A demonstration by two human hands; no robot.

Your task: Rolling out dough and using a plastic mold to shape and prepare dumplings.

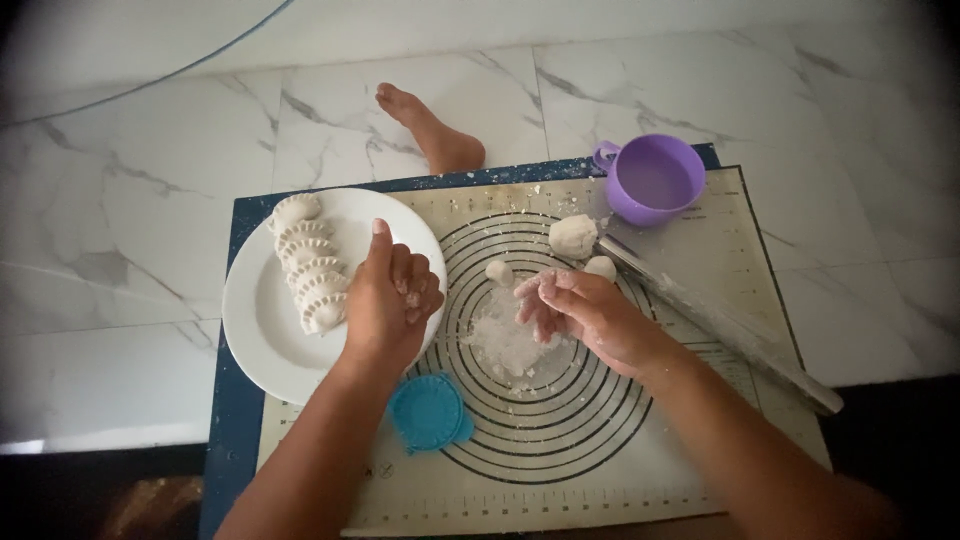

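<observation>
My left hand point(392, 298) hovers over the right edge of a white plate point(262, 330), fingers curled around what looks like a small piece of dough, with the thumb up. Several crimped dumplings point(308, 262) lie in a row on the plate. My right hand point(580, 312), dusted with flour, is held loosely curled above a flour patch point(503, 340) on the ringed baking mat point(560, 450). Two small dough balls point(499, 271) lie just beyond my hands, and a bigger dough lump point(572, 236) sits further back.
A blue round dumpling press point(428, 412) lies on the mat near my left wrist. A rolling pin point(730, 328) runs diagonally at the right. A purple cup point(654, 178) stands at the mat's far corner. My bare foot point(432, 128) rests on the marble floor beyond.
</observation>
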